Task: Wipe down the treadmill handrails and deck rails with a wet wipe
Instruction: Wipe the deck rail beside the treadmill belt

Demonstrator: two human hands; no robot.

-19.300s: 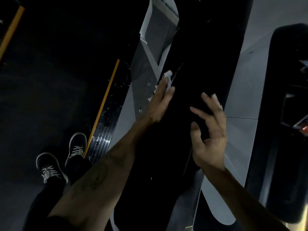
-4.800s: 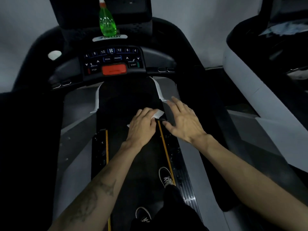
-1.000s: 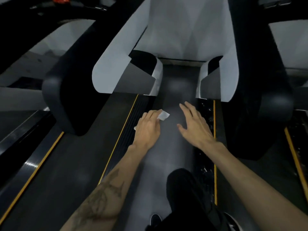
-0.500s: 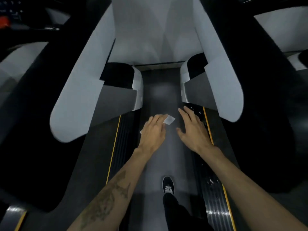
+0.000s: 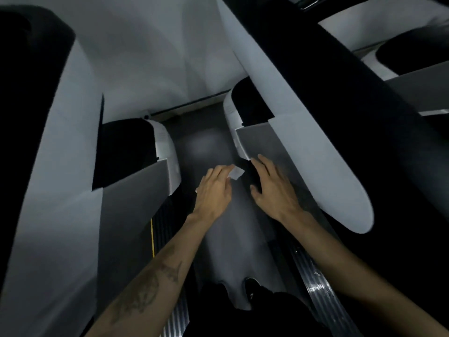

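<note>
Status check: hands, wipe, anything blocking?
Left hand holds wet wipe. Right hand open, empty. Both over the floor between two treadmills. Nothing blocking.

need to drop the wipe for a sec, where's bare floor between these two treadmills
The grey floor strip ahead of both hands, between the two white end caps, lies bare up to the wall. Bare floor also shows behind the wrists, down to the shoe. It is crowded where the left hand, wet wipe and right hand meet.
</note>
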